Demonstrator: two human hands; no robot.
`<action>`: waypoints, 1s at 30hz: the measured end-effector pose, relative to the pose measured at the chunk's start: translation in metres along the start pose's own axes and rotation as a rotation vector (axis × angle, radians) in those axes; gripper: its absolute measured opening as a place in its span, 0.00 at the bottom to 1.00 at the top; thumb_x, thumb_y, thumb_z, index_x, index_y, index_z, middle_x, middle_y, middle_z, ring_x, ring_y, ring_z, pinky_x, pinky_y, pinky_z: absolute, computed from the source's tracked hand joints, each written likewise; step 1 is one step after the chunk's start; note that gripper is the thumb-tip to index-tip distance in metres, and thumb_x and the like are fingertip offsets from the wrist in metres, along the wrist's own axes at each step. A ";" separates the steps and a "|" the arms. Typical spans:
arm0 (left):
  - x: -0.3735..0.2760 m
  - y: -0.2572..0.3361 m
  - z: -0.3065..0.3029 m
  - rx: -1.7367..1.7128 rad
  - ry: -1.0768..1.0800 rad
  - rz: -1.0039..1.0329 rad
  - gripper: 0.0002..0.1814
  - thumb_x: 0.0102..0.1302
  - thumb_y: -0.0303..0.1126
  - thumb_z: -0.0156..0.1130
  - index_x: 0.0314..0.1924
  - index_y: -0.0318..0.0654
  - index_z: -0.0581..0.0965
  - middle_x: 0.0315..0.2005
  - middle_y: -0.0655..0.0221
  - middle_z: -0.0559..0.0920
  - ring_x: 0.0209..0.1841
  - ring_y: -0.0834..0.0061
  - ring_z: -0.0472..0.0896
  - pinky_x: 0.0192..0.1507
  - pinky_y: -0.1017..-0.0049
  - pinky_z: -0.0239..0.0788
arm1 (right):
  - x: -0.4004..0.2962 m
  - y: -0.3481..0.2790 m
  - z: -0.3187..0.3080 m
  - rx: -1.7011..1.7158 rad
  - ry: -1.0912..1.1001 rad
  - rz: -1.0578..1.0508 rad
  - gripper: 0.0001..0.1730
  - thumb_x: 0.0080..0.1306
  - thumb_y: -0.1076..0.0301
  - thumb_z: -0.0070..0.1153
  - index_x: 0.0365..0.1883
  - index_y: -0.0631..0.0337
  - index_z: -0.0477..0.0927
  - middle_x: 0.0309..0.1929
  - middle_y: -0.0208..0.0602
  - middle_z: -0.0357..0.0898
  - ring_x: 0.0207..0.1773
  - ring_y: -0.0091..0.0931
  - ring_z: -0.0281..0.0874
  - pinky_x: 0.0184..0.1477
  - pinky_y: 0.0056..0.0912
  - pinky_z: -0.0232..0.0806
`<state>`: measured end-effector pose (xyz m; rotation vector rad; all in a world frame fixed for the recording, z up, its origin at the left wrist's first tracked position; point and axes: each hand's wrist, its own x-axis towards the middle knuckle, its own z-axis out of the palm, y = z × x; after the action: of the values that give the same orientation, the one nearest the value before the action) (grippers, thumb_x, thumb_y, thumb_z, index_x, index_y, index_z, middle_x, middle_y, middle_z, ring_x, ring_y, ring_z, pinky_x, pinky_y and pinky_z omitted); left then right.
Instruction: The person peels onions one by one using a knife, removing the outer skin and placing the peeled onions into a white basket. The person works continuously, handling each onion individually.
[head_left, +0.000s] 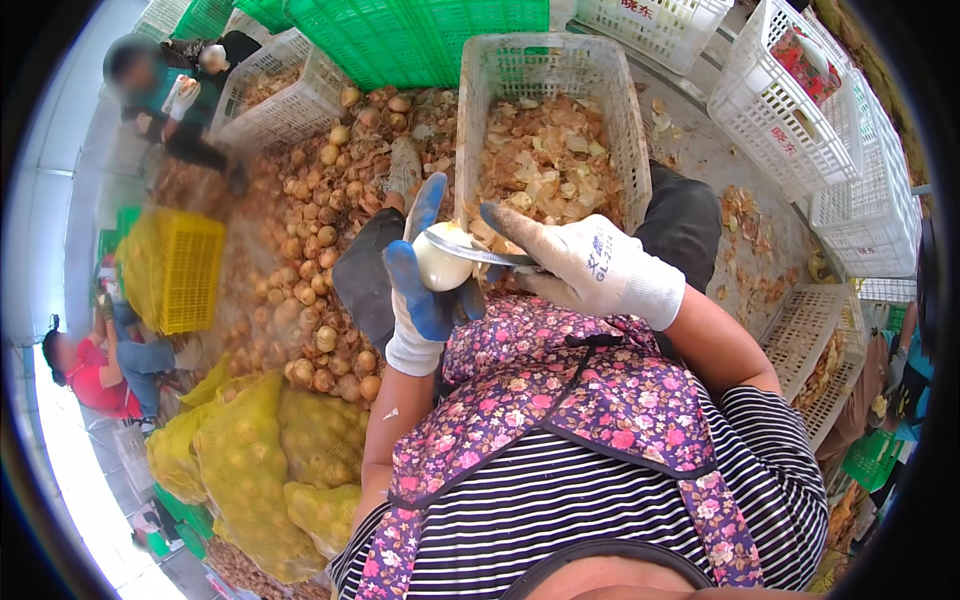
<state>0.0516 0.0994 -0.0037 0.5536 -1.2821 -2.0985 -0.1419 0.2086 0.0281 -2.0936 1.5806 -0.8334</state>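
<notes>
My left hand (424, 289), in a white glove with blue coated fingers, grips a peeled white onion (444, 264) from below and the side. A knife (487, 256) with a curved metal blade lies across the upper part of the onion. Its dark handle end runs into my right hand (592, 262), which wears a white glove with a worn, dirty palm and printed writing. The right fingers partly hide the handle. Just beyond the hands stands a white plastic crate (551, 46) holding many loose onion skins (559, 161).
Many unpeeled onions (307, 232) cover the floor at left, beside yellow mesh sacks (247, 465) and a yellow crate (191, 270). Green crates (420, 37) stand behind; white crates (787, 112) line the right. Co-workers sit at upper left (180, 97), left (94, 360) and far right (911, 382).
</notes>
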 end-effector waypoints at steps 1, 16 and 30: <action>-0.003 0.003 -0.002 0.078 -0.007 0.001 0.55 0.66 0.74 0.46 0.76 0.35 0.53 0.43 0.62 0.84 0.24 0.81 0.79 0.26 0.84 0.73 | 0.001 -0.004 -0.004 0.021 -0.063 0.030 0.41 0.63 0.67 0.60 0.73 0.64 0.58 0.33 0.47 0.82 0.30 0.43 0.82 0.30 0.43 0.73; 0.003 0.014 0.000 0.251 -0.051 0.131 0.61 0.61 0.63 0.65 0.78 0.39 0.42 0.50 0.53 0.81 0.45 0.66 0.85 0.48 0.71 0.78 | 0.017 0.005 0.027 0.140 0.142 0.203 0.42 0.65 0.76 0.52 0.77 0.58 0.53 0.37 0.52 0.81 0.33 0.44 0.83 0.35 0.43 0.73; 0.041 -0.016 -0.001 -0.481 -0.170 -0.243 0.39 0.70 0.49 0.57 0.76 0.47 0.57 0.65 0.40 0.71 0.39 0.70 0.84 0.38 0.71 0.78 | 0.016 0.077 0.000 1.004 0.473 0.748 0.12 0.69 0.62 0.56 0.32 0.62 0.75 0.20 0.29 0.74 0.18 0.18 0.72 0.18 0.28 0.64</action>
<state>0.0183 0.0762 -0.0198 0.3338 -0.7726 -2.5906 -0.1950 0.1710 -0.0166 -0.5733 1.4770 -1.4449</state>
